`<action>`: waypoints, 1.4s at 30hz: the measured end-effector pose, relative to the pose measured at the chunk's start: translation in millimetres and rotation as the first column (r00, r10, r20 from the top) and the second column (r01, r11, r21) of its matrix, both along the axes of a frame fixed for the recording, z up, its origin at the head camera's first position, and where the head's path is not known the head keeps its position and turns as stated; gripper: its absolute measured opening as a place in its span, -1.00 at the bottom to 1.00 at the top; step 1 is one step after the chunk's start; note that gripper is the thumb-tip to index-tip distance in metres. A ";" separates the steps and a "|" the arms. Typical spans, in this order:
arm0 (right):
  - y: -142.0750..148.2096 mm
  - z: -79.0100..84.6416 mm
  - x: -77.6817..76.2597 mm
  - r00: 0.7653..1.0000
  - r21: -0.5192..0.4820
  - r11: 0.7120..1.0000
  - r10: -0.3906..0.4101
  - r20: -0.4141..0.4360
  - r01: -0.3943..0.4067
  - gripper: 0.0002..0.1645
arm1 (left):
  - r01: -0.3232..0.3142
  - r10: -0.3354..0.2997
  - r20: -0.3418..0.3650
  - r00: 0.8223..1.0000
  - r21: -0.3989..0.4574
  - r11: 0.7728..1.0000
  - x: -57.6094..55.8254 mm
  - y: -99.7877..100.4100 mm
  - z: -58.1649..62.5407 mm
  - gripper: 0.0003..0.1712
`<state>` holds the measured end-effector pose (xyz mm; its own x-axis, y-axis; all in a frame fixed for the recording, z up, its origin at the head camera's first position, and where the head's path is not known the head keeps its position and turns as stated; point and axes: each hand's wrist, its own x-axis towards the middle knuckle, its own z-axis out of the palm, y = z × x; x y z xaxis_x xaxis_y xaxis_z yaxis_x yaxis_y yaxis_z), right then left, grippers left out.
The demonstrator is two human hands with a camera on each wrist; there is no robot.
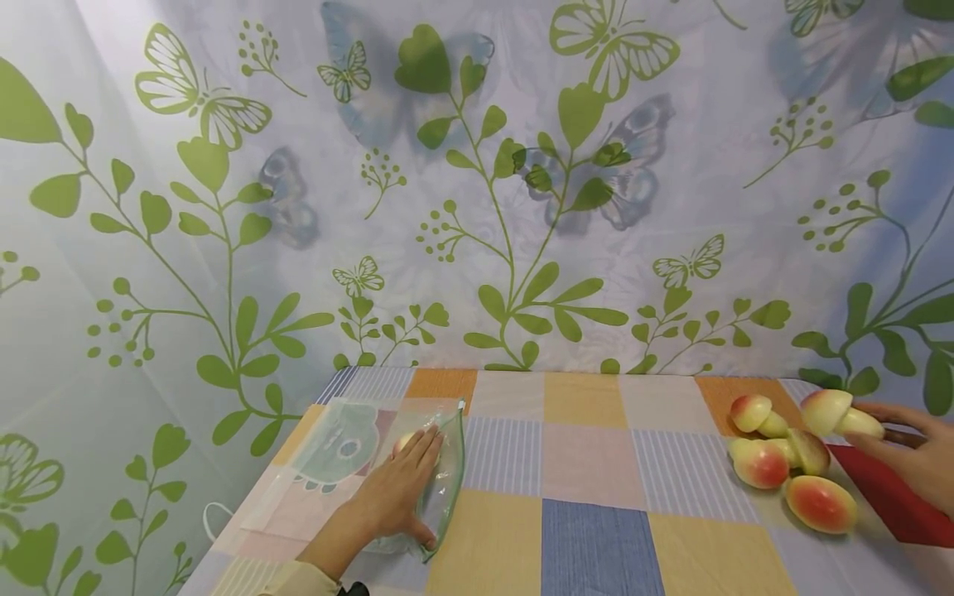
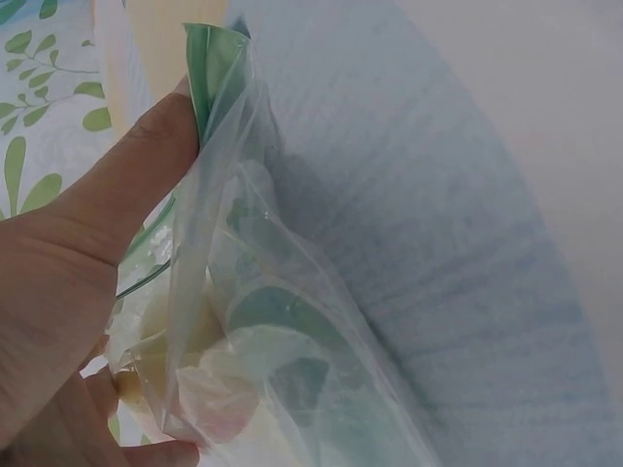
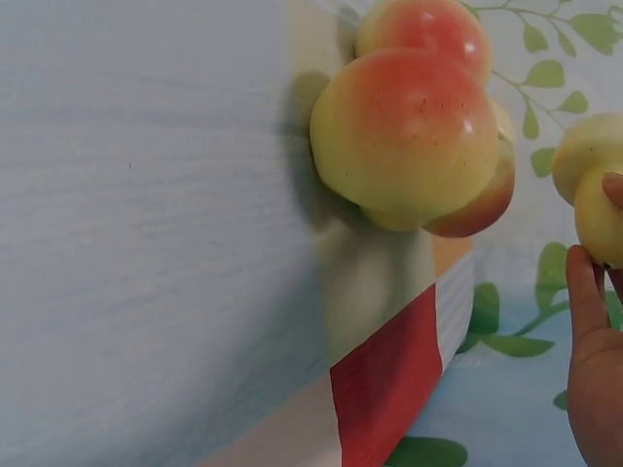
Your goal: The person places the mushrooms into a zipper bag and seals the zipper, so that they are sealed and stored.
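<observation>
My left hand point(image 1: 393, 490) lies across a clear zip bag point(image 1: 346, 434) with a green edge and a printed cartoon shape. Its fingers stretch over the bag and its thumb is spread to the green zip strip point(image 2: 216, 73). Inside the bag, a yellow-and-pink model mushroom point(image 2: 214, 389) shows through the plastic, partly covered by the fingers. At the far right, my right hand point(image 1: 913, 451) pinches a model mushroom point(image 1: 826, 411) by its pale stem, cap pointing left. It is held beside a cluster of similar mushrooms, one with a red-and-yellow cap point(image 1: 821, 505) in front.
More model mushrooms point(image 1: 749, 412) lie close together on the right of the patchwork tablecloth point(image 1: 589, 463). A red patch point(image 1: 883, 488) is beneath the right hand. Behind the table hangs a curtain point(image 1: 477, 207) with leaves and butterflies. A white loop point(image 1: 216, 520) shows at the left edge.
</observation>
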<state>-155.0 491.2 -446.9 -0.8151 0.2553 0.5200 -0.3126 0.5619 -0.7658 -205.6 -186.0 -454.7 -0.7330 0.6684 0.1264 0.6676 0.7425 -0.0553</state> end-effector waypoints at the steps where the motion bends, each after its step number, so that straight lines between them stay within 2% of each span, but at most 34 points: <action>1: -1.3 1.7 0.5 0.999 0.021 1.000 -0.008 0.033 0.007 -0.33 | -0.001 0.001 0.001 1.000 0.000 1.000 0.0 0.1 0.2 0.72; 2: -2.4 3.7 0.6 0.998 0.042 0.999 -0.020 0.065 0.018 -0.39 | -0.002 0.002 0.002 1.000 0.000 1.000 0.1 0.2 0.4 0.72; 3: -4.0 6.4 0.6 0.994 0.068 0.997 -0.042 0.104 0.035 -0.53 | -0.003 0.003 0.003 1.000 0.000 1.000 0.1 0.3 0.5 0.72; 5: -9.4 12.3 -0.1 0.977 0.140 0.987 -0.100 0.189 0.074 -0.68 | -0.006 0.006 0.004 1.000 -0.003 1.000 0.1 0.4 0.6 0.72; 7: -13.5 17.3 -2.4 0.953 0.217 0.971 -0.155 0.261 0.099 -0.47 | -0.007 0.007 0.003 1.000 -0.005 1.000 0.0 0.4 0.8 0.72; 9: -18.9 21.1 -4.6 0.936 0.269 0.957 -0.187 0.298 0.105 -0.22 | -0.006 0.006 0.003 1.000 -0.008 1.000 -0.1 0.4 0.7 0.72; 10: -21.2 22.3 -5.5 0.933 0.280 0.955 -0.186 0.310 0.097 -0.19 | -0.005 0.005 0.003 1.000 -0.009 1.000 -0.3 0.5 0.8 0.72; 17: -33.5 25.1 -11.0 0.926 0.305 0.952 -0.129 0.354 0.016 -0.14 | 0.000 0.000 -0.002 1.000 -0.019 1.000 -0.8 0.9 0.9 0.72; 22: -43.6 26.9 -15.7 0.926 0.291 0.956 -0.074 0.370 -0.041 -0.17 | 0.001 -0.001 -0.011 1.000 -0.025 1.000 -0.6 1.3 1.7 0.71; 31: -59.0 29.6 -19.3 0.934 0.245 0.962 0.025 0.356 -0.119 -0.21 | -0.002 0.001 -0.011 1.000 -0.026 1.000 -0.4 1.5 2.0 0.71; 39: -77.7 30.7 -27.6 0.929 0.179 0.960 0.146 0.340 -0.217 -0.30 | -0.012 0.012 -0.019 1.000 -0.029 0.999 -0.5 1.1 0.6 0.72; 42: -86.4 29.9 -29.7 0.928 0.162 0.959 0.169 0.332 -0.233 -0.32 | -0.011 0.010 -0.025 1.000 -0.032 0.999 -0.6 0.9 0.1 0.72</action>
